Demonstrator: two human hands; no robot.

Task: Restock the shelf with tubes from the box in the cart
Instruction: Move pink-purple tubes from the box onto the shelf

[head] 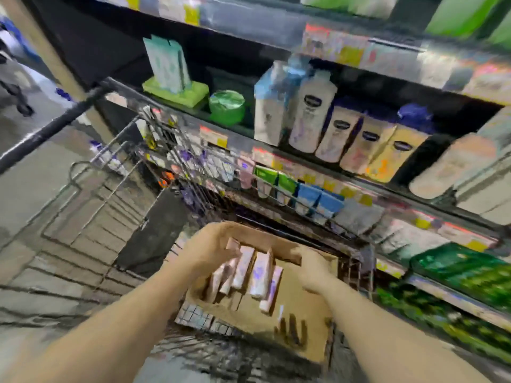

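Box: the brown cardboard box (301, 322) sits in the wire cart (91, 217), close to the shelf (318, 161), so the reach is short.
Tubes: pale pink and purple tubes (258, 275) stand side by side inside the box, tops up, easy to grab.
Left hand: the left hand (210, 250) curls round the tops of a few tubes, I think to lift them out.
Right hand: the right hand (312, 269) is at the box's far wall; too blurry to tell if it grips.
Shelf: bottles (312, 111) fill one row; small packs (307, 194) sit lower.

floor (36, 172): grey, glossy | upper shelving (276, 31): dark, price-tagged
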